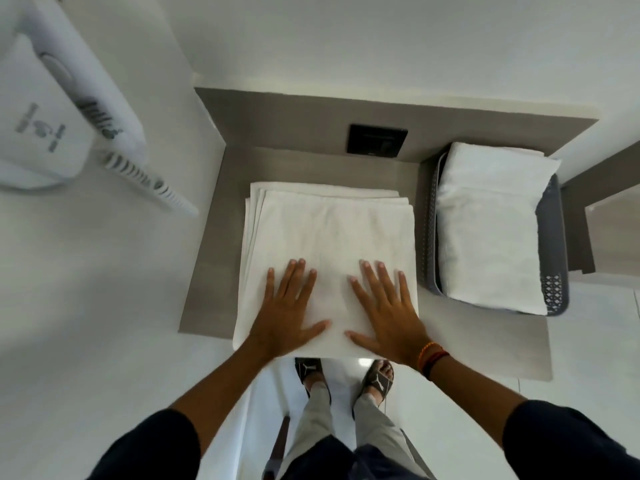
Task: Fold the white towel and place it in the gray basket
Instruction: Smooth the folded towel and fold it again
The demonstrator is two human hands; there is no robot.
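Note:
A white towel (329, 233), folded into a thick rectangle of several layers, lies on the grey shelf (214, 271). Both of my palms lie flat on its near half. My left hand (289, 311) is on the left side with fingers spread; my right hand (388, 311) mirrors it on the right, with a thread band on the wrist. Neither hand grips the cloth. To the right stands the gray basket (550, 251), which holds another folded white towel (491, 226) that rises above its rim.
A black square panel (377, 140) sits on the back wall of the shelf. A white wall-mounted device with a coiled cord (62, 95) hangs at upper left. Below the shelf edge I see my sandalled feet (346, 375) on a white floor.

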